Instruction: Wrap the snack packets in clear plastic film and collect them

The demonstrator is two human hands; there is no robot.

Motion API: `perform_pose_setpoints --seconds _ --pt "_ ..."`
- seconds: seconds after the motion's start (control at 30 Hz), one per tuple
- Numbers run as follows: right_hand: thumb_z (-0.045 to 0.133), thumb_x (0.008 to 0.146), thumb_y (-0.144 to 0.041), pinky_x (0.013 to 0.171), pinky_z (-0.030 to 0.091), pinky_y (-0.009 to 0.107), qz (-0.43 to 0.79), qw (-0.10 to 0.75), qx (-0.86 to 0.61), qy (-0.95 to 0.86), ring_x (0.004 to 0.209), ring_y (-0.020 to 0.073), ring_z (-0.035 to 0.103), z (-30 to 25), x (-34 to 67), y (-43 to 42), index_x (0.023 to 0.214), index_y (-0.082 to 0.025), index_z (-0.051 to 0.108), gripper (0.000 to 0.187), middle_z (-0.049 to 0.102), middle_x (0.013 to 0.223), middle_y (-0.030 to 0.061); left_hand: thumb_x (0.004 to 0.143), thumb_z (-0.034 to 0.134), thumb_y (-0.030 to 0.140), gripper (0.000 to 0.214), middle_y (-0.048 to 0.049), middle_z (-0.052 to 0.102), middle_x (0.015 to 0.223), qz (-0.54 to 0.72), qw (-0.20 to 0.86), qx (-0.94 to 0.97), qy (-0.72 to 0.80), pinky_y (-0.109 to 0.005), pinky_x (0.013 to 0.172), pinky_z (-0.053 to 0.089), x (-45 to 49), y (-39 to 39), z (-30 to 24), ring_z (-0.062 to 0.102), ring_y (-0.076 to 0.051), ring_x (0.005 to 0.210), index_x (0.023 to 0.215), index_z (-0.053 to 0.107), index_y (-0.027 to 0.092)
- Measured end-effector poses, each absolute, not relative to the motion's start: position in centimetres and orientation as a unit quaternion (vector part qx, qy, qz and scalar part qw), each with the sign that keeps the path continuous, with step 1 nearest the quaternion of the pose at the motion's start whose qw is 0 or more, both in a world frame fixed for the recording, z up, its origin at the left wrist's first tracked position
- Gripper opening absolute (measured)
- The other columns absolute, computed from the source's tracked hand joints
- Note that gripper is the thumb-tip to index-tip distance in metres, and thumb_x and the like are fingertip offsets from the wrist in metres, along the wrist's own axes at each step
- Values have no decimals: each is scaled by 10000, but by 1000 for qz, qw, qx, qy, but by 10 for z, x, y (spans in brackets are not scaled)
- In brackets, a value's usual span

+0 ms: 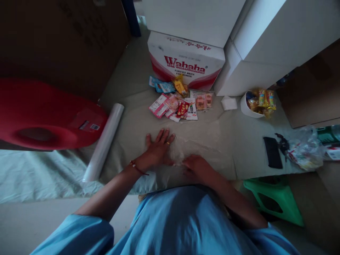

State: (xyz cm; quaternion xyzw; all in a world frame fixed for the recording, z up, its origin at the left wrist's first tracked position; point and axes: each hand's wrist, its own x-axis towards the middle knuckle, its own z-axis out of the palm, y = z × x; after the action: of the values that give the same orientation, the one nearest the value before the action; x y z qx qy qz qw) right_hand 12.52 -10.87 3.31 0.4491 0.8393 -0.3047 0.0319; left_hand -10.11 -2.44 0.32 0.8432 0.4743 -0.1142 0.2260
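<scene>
Head view: the wide-spread left hand is resting by clear film, nearer than the snack packets; the right hand (its grip I cannot tell) is seemingly smoothing it, calling for steady tension.

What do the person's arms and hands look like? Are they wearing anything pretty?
Yes! Both arms have blue sleeves, which leave the forearms bare. The left hand wears a thin, gold-coloured ring, and on that wrist is a dark red cord bracelet with a pale bead. The right hand has no glove, and I see no bracelet there.
</scene>
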Motion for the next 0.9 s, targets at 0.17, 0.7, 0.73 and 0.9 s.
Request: perform_pose_setpoints --seconds 0.17,0.7,0.73,0.9 --pt "615 1051 -355 1009 468 396 -286 28 325 901 1094 239 632 23 110 -127 1422 -222 653 397 732 1180 106 899 675 605 932 -208 148 1774 -21 274 846 458 -800 1223 100 -123 -14 -12 103 -420 1648 1662 318 208" --pt "614 1038 -311 1015 484 442 -258 14 451 854 1188 295 623 16 78 -141 1286 -191 716 294 706 1303 135 1016 518 206 346 -127 727 1309 239 60 879 408 -484 1151 418 -72 -75 -1 596 -277 1330 1310 699 217" --pt "628 1031 -319 1046 478 445 -261 -1 447 856 1229 299 607 16 76 -142 1278 -183 722 298 697 1333 143 1039 484 240 375 -137 702 1381 212 83 885 407 -483 1173 409 -69 -72 -3 575 -277 1374 1356 679 193" --pt "537 1077 -376 1193 415 472 -256 -95 439 856 1391 268 523 6 96 -146 1483 -197 600 449 628 1476 141 1088 351 382 567 -193 383 1700 95 112 862 486 -592 1285 243 -72 -48 -12 355 -337 1581 1579 481 130"
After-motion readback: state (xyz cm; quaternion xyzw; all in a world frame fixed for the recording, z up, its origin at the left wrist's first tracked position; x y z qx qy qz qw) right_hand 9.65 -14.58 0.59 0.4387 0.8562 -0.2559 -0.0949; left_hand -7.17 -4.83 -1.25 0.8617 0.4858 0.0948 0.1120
